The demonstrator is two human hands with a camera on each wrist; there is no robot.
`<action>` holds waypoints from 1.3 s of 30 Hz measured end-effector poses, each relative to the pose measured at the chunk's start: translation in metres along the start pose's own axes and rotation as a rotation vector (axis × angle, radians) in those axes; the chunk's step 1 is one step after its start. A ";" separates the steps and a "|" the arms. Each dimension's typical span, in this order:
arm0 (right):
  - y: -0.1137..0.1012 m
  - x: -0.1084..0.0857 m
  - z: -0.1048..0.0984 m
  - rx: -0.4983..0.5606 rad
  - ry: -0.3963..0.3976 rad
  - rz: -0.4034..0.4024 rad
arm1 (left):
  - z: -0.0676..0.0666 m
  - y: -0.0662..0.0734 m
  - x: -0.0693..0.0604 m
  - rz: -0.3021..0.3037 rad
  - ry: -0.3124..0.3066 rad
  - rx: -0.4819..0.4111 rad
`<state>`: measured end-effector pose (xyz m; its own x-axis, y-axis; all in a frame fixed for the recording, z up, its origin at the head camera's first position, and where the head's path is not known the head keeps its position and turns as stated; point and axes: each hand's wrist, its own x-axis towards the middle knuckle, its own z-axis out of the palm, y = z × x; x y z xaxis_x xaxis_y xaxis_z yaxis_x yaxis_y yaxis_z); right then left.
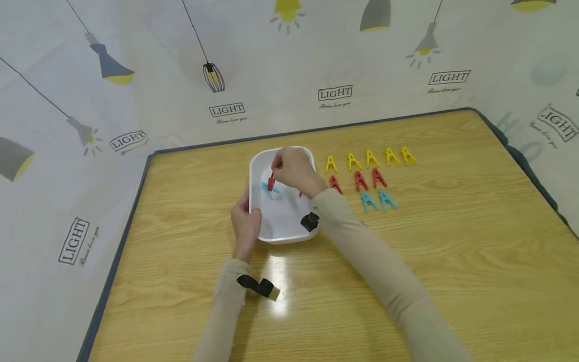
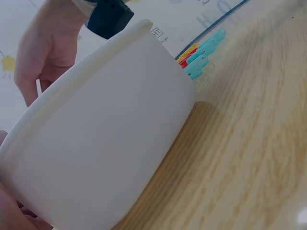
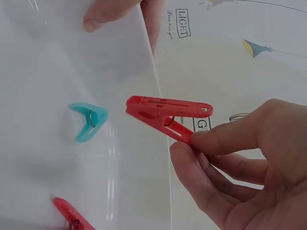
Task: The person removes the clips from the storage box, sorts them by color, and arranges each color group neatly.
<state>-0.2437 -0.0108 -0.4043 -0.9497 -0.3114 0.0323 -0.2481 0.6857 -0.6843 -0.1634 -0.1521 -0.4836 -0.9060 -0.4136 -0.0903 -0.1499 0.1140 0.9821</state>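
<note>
My right hand [image 1: 296,168] pinches one leg of a red clothespin [image 3: 168,112] between thumb and fingers, above the inside of a white plastic basin [image 1: 285,221]. The left hand [image 1: 246,221] grips the basin's left rim, its thumb over the edge. In the right wrist view a blue clothespin [image 3: 91,120] lies on the basin's floor, and another red clothespin [image 3: 72,215] shows partly at the lower edge. From the left wrist view the basin's outer wall [image 2: 110,124] hides its contents.
Right of the basin, clothespins stand in rows on the wooden table [image 1: 452,241]: several yellow clothespins [image 1: 372,159] at the back, red clothespins [image 1: 361,181] in the middle, two blue clothespins [image 1: 387,200] in front. A printed wall covering [image 1: 280,65] borders the table.
</note>
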 end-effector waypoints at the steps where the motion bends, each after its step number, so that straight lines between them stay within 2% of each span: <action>1: 0.002 -0.002 -0.001 0.019 0.004 0.012 | 0.000 0.000 0.000 -0.001 0.000 0.004; 6: 0.013 -0.009 -0.008 0.155 0.013 0.079 | 0.000 0.000 0.000 -0.008 0.003 0.033; 13: 0.028 -0.022 -0.023 0.332 0.085 0.111 | -0.003 0.001 0.001 -0.024 0.008 0.036; 19: 0.043 -0.033 -0.038 0.399 0.187 0.146 | -0.006 0.000 0.003 -0.023 -0.004 0.036; 31: 0.084 -0.052 -0.052 0.475 0.364 0.137 | -0.003 0.000 0.001 -0.043 -0.020 0.030; 34: 0.091 -0.057 -0.057 0.479 0.386 0.145 | -0.002 0.001 0.001 -0.048 -0.026 0.041; 39: 0.108 -0.067 -0.065 0.560 0.397 0.167 | 0.000 0.003 0.001 -0.055 -0.029 0.038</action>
<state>-0.2197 0.1272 -0.4329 -0.9908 0.1057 0.0843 -0.0583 0.2288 -0.9717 -0.1643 -0.1523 -0.4803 -0.9069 -0.3938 -0.1497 -0.2145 0.1260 0.9686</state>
